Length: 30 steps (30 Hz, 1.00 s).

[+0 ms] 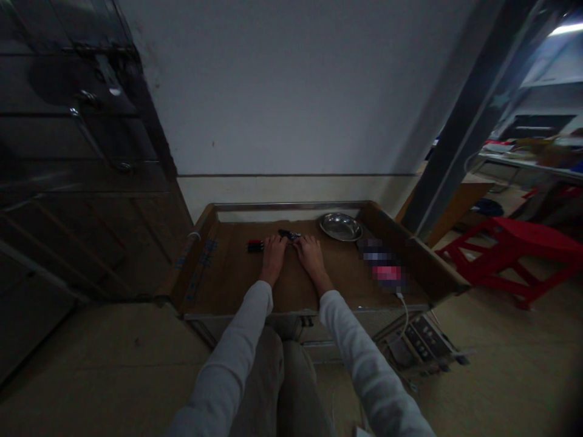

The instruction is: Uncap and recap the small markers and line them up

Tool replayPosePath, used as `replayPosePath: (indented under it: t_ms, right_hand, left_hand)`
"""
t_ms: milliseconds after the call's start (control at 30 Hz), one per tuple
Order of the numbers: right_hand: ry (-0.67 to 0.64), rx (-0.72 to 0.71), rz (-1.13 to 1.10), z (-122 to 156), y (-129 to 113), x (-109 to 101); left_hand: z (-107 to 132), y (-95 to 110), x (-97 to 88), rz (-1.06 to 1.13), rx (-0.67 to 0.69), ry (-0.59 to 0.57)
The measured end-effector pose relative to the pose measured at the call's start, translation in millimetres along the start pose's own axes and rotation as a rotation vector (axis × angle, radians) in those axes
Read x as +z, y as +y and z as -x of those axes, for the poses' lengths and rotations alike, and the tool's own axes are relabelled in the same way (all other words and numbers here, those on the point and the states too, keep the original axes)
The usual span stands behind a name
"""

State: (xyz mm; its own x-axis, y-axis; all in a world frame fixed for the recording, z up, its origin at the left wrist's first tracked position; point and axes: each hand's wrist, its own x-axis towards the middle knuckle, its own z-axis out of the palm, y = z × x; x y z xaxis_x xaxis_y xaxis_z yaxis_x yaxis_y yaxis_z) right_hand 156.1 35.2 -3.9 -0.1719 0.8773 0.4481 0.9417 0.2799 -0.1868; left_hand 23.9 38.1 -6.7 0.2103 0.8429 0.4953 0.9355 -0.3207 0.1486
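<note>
My left hand (274, 251) and my right hand (310, 249) are close together over the middle of the brown tabletop (237, 279). The fingers of both hands are curled inward and their tips nearly meet. Whatever they pinch between them is too small and dark to make out. Just beyond the fingertips lies a small black object with a shiny part (288, 233); its kind is unclear. Beside my left hand, on its outer side, are slim red and black sticks (255, 245), partly hidden by the hand.
A shiny metal dish (340, 227) stands at the back right of the table. Nearer, a blurred-out flat device (385, 267) has a white cable (406, 312) hanging over the front edge. Raised wooden sides border the table. A red stool (523, 243) stands on the right.
</note>
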Motion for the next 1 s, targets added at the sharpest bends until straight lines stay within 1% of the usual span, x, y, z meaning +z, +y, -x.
replayPosePath:
  t_ms: [133,200,267,333,400,467,600,733,800,867,933,1000]
  right_hand:
    - [-0.015,-0.090,-0.073,-1,0,-2]
    - [-0.012,-0.094,-0.073,0,-1,-4]
    - [0.002,-0.054,-0.048,2,-2,-7]
    - [0.034,0.024,-0.014,6,-2,-10]
    - [0.069,0.105,0.014,9,-2,-12]
    - [0.095,0.153,0.026,13,-2,-15]
    - [0.143,0.109,-0.002,19,-3,-18]
    - [0.189,0.096,-0.033,25,-4,-21]
    - [0.196,0.108,-0.033,29,-5,-22]
    - [0.195,0.122,-0.013,32,-5,-24]
    - [0.184,0.124,0.017,34,-6,-25]
    - [0.162,0.113,0.039,35,-7,-26]
  left_hand:
    - [0,1,-2.1,0.043,0.034,0.002]
    - [0,2,-2.1,0.076,0.035,0.009]
    - [-1,3,-1.5,0.094,0.032,0.024]
    - [-1,4,-0.8,0.095,0.039,0.050]
    - [-1,6,-0.2,0.093,0.073,0.062]
    - [-2,6,-0.2,0.089,0.116,0.041]
    - [2,6,-2.6,0.086,0.177,-0.009]
    - [14,5,-10.1,0.086,0.234,-0.048]
    - [22,5,-15.8,0.078,0.195,-0.032]
    - [29,5,-21.7,0.065,0.107,0.008]
    - [33,5,-26.9,0.051,0.030,0.036]
    - [34,6,-30.3,0.036,-0.011,0.043]
